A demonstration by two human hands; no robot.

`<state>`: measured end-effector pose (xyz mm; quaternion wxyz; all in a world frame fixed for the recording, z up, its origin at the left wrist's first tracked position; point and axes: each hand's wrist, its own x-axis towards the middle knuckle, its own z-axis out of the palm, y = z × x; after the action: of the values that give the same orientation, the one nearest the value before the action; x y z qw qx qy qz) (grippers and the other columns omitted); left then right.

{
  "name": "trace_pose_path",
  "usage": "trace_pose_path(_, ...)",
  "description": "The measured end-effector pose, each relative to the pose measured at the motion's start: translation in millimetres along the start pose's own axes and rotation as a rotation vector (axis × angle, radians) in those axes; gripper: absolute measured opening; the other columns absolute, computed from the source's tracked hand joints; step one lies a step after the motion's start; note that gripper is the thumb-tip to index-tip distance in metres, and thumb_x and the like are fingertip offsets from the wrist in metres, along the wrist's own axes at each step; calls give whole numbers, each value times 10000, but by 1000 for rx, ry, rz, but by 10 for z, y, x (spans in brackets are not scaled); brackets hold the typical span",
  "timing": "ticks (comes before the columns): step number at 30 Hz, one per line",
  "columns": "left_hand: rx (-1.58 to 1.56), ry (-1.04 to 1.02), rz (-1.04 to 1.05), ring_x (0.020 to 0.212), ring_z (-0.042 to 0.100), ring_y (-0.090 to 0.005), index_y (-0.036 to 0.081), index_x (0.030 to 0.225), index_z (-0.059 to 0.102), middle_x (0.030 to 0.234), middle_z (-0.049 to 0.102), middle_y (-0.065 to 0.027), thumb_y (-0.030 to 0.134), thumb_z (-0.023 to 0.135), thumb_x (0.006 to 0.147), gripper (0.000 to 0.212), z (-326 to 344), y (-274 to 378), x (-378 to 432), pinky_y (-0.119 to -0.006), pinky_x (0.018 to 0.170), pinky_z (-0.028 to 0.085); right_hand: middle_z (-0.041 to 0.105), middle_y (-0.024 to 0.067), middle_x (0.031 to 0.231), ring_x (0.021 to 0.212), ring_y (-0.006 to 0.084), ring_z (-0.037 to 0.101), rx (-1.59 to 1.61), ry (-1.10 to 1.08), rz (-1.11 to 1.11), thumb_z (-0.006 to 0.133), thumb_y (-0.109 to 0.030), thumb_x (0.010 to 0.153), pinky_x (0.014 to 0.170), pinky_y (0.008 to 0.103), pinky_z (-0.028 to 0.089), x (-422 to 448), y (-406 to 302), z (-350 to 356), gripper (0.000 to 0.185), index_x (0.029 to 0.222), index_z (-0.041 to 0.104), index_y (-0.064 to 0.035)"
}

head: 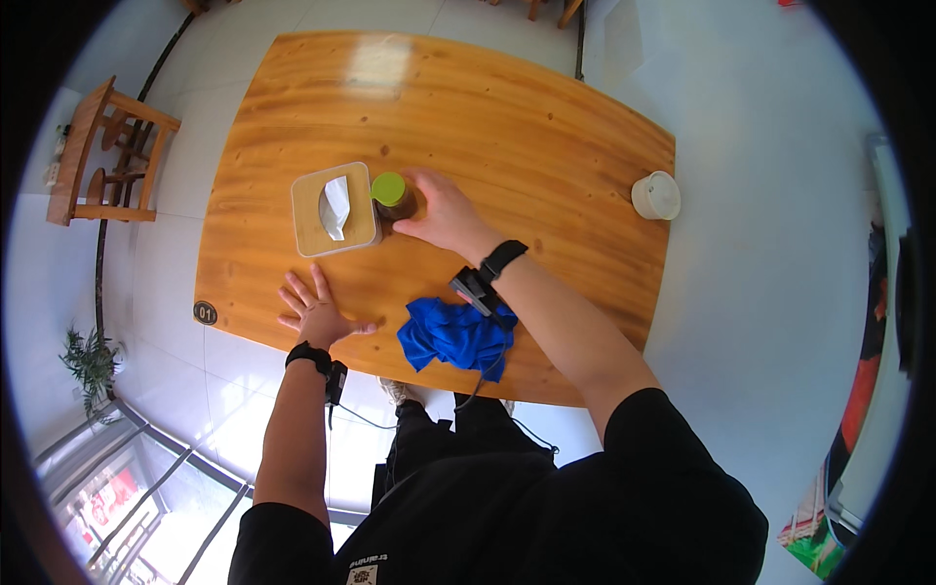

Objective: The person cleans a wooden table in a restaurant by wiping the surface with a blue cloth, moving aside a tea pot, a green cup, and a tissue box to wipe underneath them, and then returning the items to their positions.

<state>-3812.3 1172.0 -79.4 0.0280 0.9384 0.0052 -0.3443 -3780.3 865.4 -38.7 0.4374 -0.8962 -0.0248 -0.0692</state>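
My right hand (447,217) curves around the right side of a dark seasoning jar (395,209) with a green lid (389,189). Thumb and forefinger lie on either side of the jar; whether they press on it cannot be told. Just left of the jar stands a square tissue box (308,212) with a wood-look top, a white tissue (337,208) sticking out of its opening. My left hand (319,314) rests palm down with spread fingers on the wooden table (468,102), below the tissue box. Between my forearms lies a crumpled blue cloth (453,333).
A white lidded tub (656,196) stands at the table's right edge, beside a pale wall. A round number plate (205,313) marks the left corner. Cables run from black devices (475,289) strapped to my wrists. Another wooden table (84,153) and a plant (91,365) are at left.
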Motion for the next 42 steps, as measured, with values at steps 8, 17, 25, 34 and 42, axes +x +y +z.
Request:
trace_pose_path(8, 1, 7, -12, 1617, -249, -589, 189, 1751, -205, 1759, -304, -326, 733, 1021, 462, 1861, -11, -38, -8, -854, 1199, 49, 772, 189, 1215, 1125, 411, 735, 107, -11, 139, 863, -122, 893, 967, 442, 592, 21, 53, 151, 567, 1405, 625, -67)
trace_pose_path(17, -31, 20, 45, 1624, -244, -575, 195, 1751, -205, 1762, -314, -308, 741, 1017, 481, 1844, -14, 78, 7, -866, 1189, 28, 745, 234, 1251, 1145, 404, 747, 183, 199, 266, 773, -58, 980, 929, 442, 614, -824, 692, -732, 498, 1429, 566, 4)
trace_pose_path(25, -5, 40, 24, 1624, -240, -580, 184, 1753, -196, 1758, -299, -332, 813, 988, 428, 1884, 76, -27, 13, -884, 1168, 57, 648, 153, 1451, 1301, 298, 662, 31, 471, 621, 765, -120, 1024, 1069, 395, 546, -1773, 882, -1674, 526, 1482, 528, -10)
trace_pose_path(34, -18, -14, 5, 1623, -251, -575, 185, 1749, -206, 1764, -303, -313, 794, 1006, 427, 1894, 32, -25, -72, -891, 1160, 60, 614, 160, 1489, 1358, 286, 599, 56, 811, 668, 738, -39, 1014, 1174, 395, 449, -2250, 1957, -2265, 589, 1526, 452, 18)
trace_pose_path(42, -6, 1, -17, 1620, -255, -578, 194, 1738, -236, 1760, -310, -317, 773, 1020, 423, 1909, 25, -144, -90, -895, 1158, 71, 540, 218, 1580, 1460, 324, 528, 143, 823, 614, 804, -46, 946, 1233, 414, 406, -1966, 1771, -2231, 770, 1575, 371, 50)
